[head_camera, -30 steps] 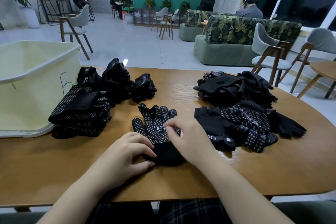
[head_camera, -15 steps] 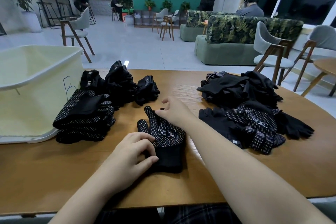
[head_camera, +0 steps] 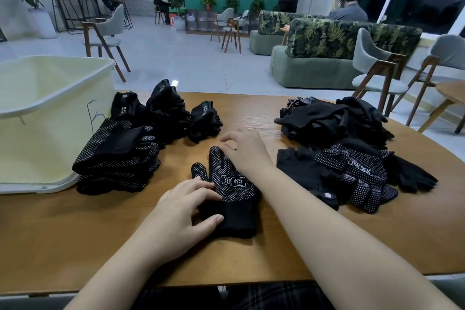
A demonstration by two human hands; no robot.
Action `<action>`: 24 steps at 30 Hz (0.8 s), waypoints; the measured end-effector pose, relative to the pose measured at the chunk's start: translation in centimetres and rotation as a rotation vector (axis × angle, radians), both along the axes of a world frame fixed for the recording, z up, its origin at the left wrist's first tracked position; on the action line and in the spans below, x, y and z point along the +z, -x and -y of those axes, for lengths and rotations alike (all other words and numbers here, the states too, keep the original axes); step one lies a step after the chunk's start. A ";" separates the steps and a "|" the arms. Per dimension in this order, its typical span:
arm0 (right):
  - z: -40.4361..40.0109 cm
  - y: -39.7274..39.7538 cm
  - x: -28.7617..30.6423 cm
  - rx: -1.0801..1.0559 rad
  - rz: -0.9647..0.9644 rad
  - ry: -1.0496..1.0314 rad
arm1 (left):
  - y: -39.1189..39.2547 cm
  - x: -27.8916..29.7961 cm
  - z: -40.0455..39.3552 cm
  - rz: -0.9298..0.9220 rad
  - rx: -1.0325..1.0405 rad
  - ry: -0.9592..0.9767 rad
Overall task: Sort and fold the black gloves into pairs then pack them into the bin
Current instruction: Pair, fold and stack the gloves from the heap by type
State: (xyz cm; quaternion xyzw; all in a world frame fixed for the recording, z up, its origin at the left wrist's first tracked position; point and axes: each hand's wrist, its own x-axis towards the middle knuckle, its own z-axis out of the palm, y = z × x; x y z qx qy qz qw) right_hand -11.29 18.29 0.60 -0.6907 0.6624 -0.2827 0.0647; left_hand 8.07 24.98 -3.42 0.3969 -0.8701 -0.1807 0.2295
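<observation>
While a dotted glove point(head_camera: 232, 191) lies flat on the table point(head_camera: 251, 113), palm side up with a white label at its middle, both hands rest on it. Its cuff points toward the near edge and its fingers toward the far side. At the near left, the left hand point(head_camera: 181, 214) presses down on the cuff end, fingers spread and only lightly bent, thumb against the cuff's side. Farther out, the right hand point(head_camera: 245, 150) covers the glove's fingers; it lies loosely over them, fingers gently curved, and I cannot tell whether it pinches any fabric beneath.

Left of the glove sits a stack point(head_camera: 117, 158) of folded dotted pairs, touching the bin point(head_camera: 50, 133), a pale yellow tub standing at the table's left end (a pen mark shows on its side wall). Behind the stack, plain black bundles point(head_camera: 166, 113) lie close together, one apart to their right point(head_camera: 205, 121).

Right of the glove, a loose pile point(head_camera: 352, 168) of unsorted gloves, dotted and plain mixed, spreads toward the far right edge.
</observation>
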 end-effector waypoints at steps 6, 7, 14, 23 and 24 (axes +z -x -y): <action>-1.5 -1.2 0.1 0.048 -0.129 0.018 | 0.1 0.2 -0.2 -0.061 0.081 0.040; -1.8 -1.4 0.1 0.038 -0.134 -0.006 | 0.1 0.2 -0.2 -0.064 0.117 0.050; -2.2 -2.1 0.0 0.060 -0.216 -0.097 | 0.3 0.0 0.1 -0.004 0.236 0.052; -3.6 -2.0 0.0 0.078 -0.150 0.000 | 0.2 0.3 -0.2 -0.039 0.225 0.058; -3.9 -1.9 0.2 0.072 -0.165 0.005 | 0.2 0.3 -0.2 -0.040 0.216 0.058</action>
